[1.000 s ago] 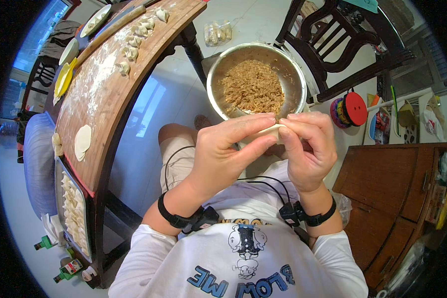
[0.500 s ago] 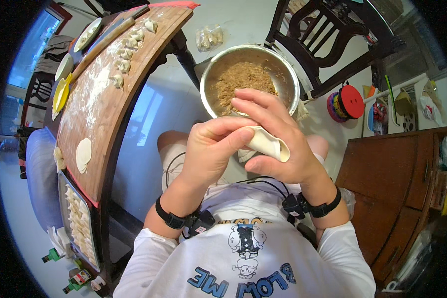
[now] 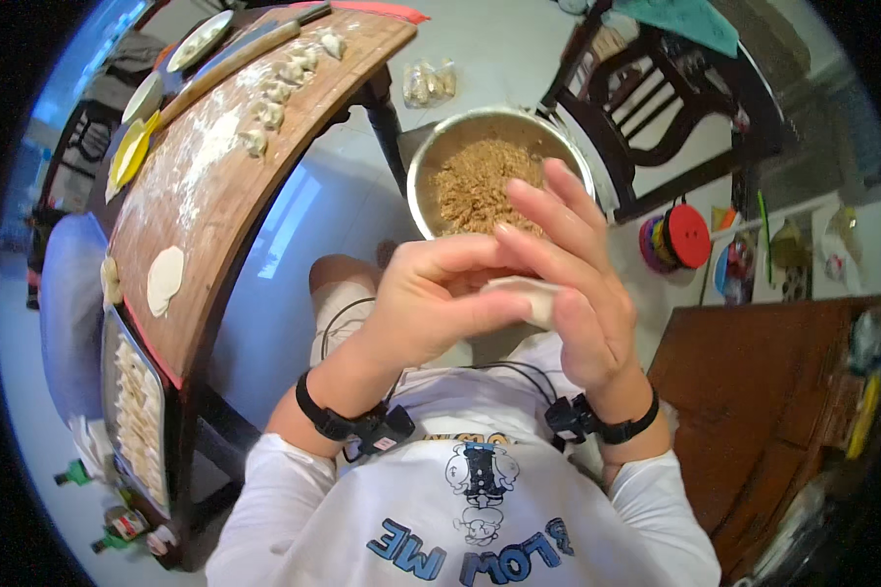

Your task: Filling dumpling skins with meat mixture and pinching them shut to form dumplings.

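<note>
- Since the frame half a second ago, the dough wrapper (image 3: 538, 305) has been turned from a slanting, open-ended roll to a shorter, mostly hidden shape; the right thumb has been brought to its right end, and the right fingers have been fanned wider.
- The wrapper is held up between the two hands, on the person's side of the steel bowl (image 3: 423, 176).
- By the left hand (image 3: 423, 293), the wrapper's left part is clamped between thumb and bent forefinger.
- The right hand (image 3: 589, 293) is held with fingers long and spread, its thumb set against the dough; whether the dough is also gripped from behind cannot be told.
- The step in hand is judged to be shaping or sealing the folded wrapper. The left pinch is best kept light but steady, pressure best worked evenly along the edge, and filling best kept off the seam, lest it fail to stick.
- The wrapper is pale, thin and smooth, and seems soft enough to be torn by a hard tug.
- The filling (image 3: 480, 181) in the shiny round bowl is brown, coarse and clumped.
- Flat, overlapping dough rounds (image 3: 165, 279) are laid on the flour-dusted wooden board (image 3: 220, 220), with plump, pleated dumplings (image 3: 269, 115) lined up beyond.
</note>
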### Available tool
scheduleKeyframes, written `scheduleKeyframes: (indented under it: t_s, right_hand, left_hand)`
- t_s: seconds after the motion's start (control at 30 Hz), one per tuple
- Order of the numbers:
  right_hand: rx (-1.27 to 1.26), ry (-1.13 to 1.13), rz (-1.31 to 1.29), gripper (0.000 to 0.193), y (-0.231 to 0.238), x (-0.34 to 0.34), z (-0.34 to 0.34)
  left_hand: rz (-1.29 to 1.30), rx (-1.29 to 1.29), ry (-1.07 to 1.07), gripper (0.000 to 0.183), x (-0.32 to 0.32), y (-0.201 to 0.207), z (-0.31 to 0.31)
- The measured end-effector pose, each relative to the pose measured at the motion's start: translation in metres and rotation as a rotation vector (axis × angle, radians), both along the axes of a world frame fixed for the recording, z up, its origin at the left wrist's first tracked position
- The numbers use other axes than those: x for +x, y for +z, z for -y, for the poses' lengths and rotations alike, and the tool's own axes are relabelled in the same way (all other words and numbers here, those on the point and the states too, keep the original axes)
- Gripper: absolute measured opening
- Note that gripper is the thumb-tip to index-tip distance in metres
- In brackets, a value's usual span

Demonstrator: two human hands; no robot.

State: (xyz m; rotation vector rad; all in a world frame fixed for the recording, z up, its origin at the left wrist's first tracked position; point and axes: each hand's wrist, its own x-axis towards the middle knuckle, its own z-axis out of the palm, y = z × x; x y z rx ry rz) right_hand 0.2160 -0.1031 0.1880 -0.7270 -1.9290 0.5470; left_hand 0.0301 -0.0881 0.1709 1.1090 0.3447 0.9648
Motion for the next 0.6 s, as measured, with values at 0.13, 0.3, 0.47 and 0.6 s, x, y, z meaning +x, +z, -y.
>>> scheduleKeyframes:
  t_s: [0.13,0.3,0.47,0.6]
  right_hand:
    - [-0.094,0.0,-0.109,0.05,0.02,-0.013,0.023]
    - [0.072,-0.001,-0.119,0.049,0.012,-0.022,0.023]
    - [0.081,-0.029,-0.133,0.046,0.005,-0.028,0.023]
    - [0.093,-0.12,-0.155,0.053,0.0,-0.033,0.021]
  left_hand:
    - [-0.119,0.718,0.133,0.061,0.01,0.009,-0.025]
    - [-0.194,1.116,0.247,0.067,0.006,0.031,-0.028]
    - [-0.195,1.173,0.366,0.041,0.003,0.024,-0.02]
    - [-0.247,1.153,0.39,0.03,-0.007,0.031,-0.014]
